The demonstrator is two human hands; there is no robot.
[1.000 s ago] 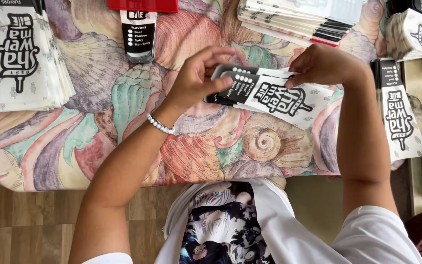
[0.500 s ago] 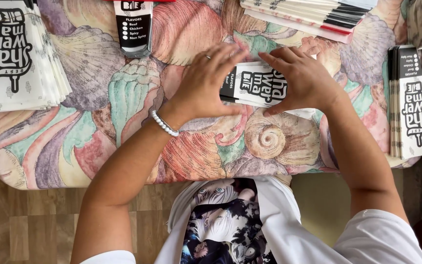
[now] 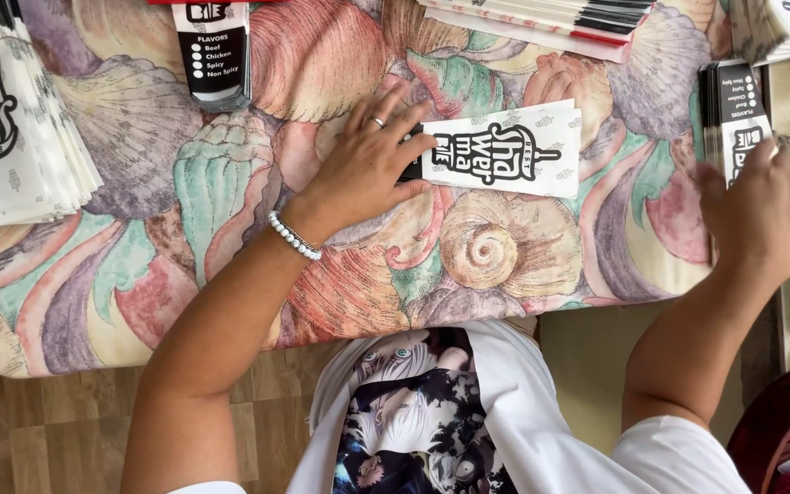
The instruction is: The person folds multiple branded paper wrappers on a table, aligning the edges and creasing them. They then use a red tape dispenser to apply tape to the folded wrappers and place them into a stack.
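Tabletop (image 3: 139,274): covered with a cloth printed in pastel seashells, front edge over wood-plank floor (image 3: 48,430).

Lying on it:
- One flat white paper sleeve (image 3: 505,151) with black lettering, near the middle.
- Fanned stack of like sleeves (image 3: 11,128), left edge.
- Small upright stack (image 3: 217,55) with black panel, top left of centre.
- Slanted stack (image 3: 550,18) with red and black edges, top right of centre.
- Stack (image 3: 733,110), right edge.
- Further stack (image 3: 779,27), top right corner, partly cut off.

Folded sleeve (image 3: 514,146) lies mid-table — stacks (image 3: 11,128) left, stack (image 3: 742,110) right.
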